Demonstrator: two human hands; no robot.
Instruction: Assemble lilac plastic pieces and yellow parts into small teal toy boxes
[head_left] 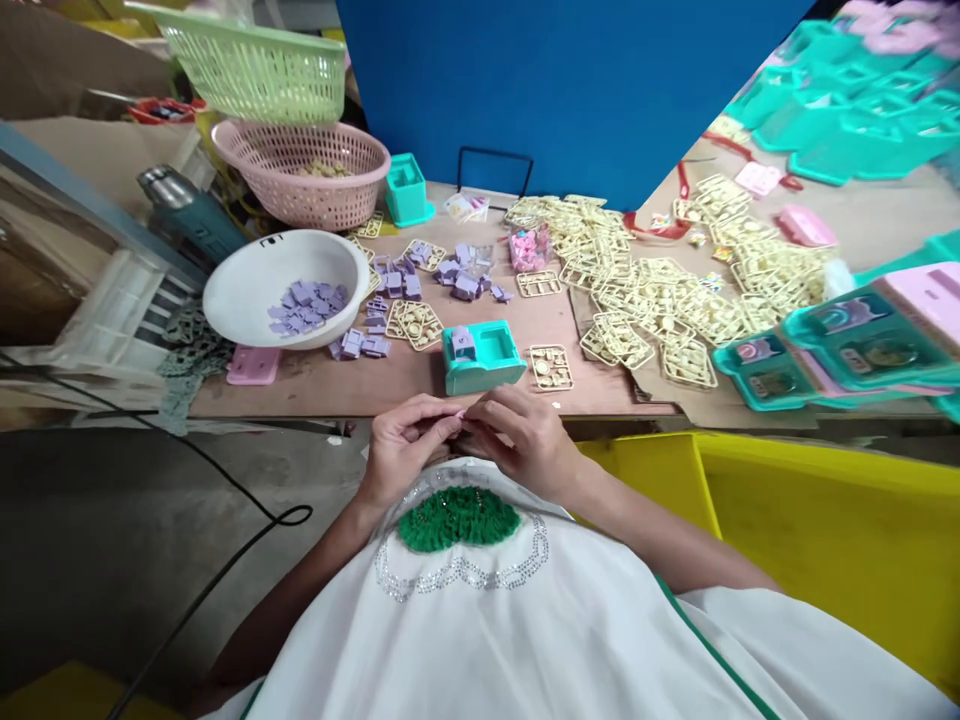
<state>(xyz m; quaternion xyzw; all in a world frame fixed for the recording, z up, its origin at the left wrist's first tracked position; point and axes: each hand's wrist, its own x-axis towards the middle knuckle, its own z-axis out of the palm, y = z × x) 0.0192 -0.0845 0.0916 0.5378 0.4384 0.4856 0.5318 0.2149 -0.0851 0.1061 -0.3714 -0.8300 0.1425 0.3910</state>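
Note:
My left hand [409, 440] and my right hand [525, 435] meet in front of my chest, just below the table edge. Their fingertips are pinched together around a tiny pinkish piece [459, 415], mostly covered by the fingers. Right beyond them on the table stands a turquoise plastic housing [487, 375] with a small purple part [463, 343] set in its left side. A cream sprue frame of small parts [551, 368] lies to its right. Purple plastic parts [401, 278] and another cream sprue [415, 327] are spread to its left.
A white bowl [232, 290] of purple parts stands left, before a pink basket [300, 200] and a green basket [255, 80]. Cream sprues [660, 300] are heaped on the right, near turquoise-and-pink assemblies [847, 340]. A blue panel [570, 90] rises behind; a yellow bin [825, 530] sits below right.

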